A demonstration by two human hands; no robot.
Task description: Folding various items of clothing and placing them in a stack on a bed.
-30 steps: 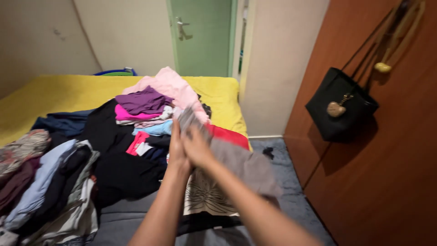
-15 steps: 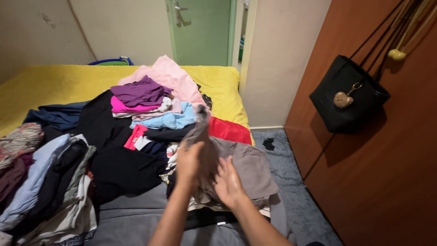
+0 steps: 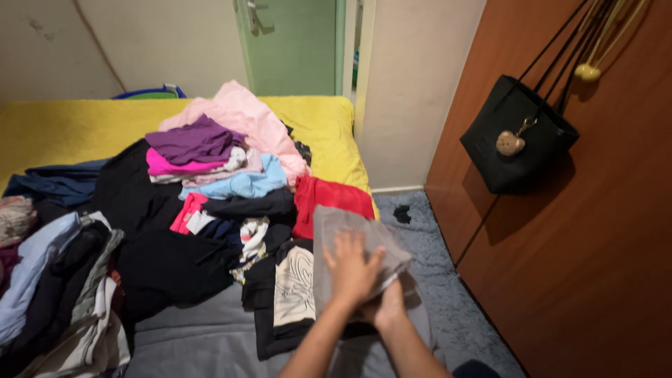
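My left hand (image 3: 352, 269) presses flat, fingers spread, on the folded grey cloth garment (image 3: 350, 245) at the bed's (image 3: 210, 336) near right edge; my right hand (image 3: 388, 308) grips it from beneath. I judge this piece nearly folded. The heap of mixed coloured clothes (image 3: 210, 168) behind remains unsorted.

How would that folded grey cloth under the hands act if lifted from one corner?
The grey garment would probably droop and unfold: it is thin fabric whose edges already sag where it is folded. It looks light, since the left hand flattens it easily with the right hand under its edge. It should not slide far on the clothes pile.
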